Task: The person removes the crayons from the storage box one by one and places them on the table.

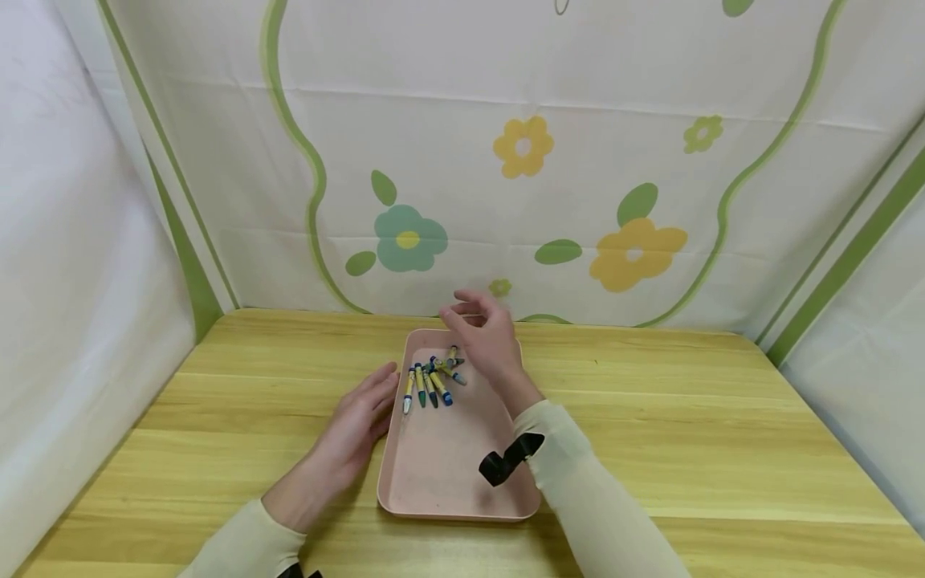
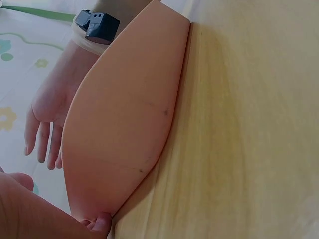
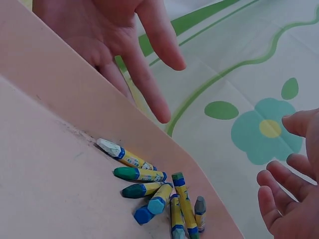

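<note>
A pink tray (image 1: pixel 441 474) lies on the wooden table, with several yellow-wrapped crayons (image 1: pixel 432 379) in green, blue, white and grey heaped near its far left wall. My left hand (image 1: pixel 361 416) rests flat on the table, its straight fingers against the tray's left rim. My right hand (image 1: pixel 480 327) hovers over the tray's far end, just above the crayons, with fingers loosely curled and nothing in them. In the right wrist view the crayons (image 3: pixel 154 191) lie by the tray wall, with the left hand (image 3: pixel 132 45) beyond it and the right hand's fingers (image 3: pixel 286 199) empty.
A wooden table (image 1: pixel 686 433) extends bare to the right of the tray. A flower-printed cloth backdrop (image 1: pixel 520 160) stands close behind and white cloth walls close both sides. A black band (image 1: pixel 509 459) sits on my right wrist.
</note>
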Motion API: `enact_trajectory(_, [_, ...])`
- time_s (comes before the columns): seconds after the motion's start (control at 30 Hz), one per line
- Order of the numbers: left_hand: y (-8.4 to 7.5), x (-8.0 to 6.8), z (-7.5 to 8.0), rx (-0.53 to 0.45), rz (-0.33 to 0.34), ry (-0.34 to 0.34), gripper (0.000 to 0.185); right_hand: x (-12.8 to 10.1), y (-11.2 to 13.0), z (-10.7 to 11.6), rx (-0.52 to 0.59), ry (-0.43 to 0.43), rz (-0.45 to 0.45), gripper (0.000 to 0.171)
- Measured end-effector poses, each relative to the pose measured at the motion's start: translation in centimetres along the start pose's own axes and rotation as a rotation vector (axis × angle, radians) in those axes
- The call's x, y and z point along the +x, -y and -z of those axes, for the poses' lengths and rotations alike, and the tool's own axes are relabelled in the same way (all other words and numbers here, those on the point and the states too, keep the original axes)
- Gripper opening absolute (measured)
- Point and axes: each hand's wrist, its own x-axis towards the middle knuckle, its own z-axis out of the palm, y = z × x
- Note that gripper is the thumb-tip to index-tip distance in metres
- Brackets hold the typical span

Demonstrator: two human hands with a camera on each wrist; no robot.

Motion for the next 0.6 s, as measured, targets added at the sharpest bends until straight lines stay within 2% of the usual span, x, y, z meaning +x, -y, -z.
enact_trajectory(0.6, [0.8, 0.6, 0.0, 0.02, 0.003, -0.025, 0.06, -0.4, -1.2, -0.4, -0.16, -0.057, -0.146, 0.035])
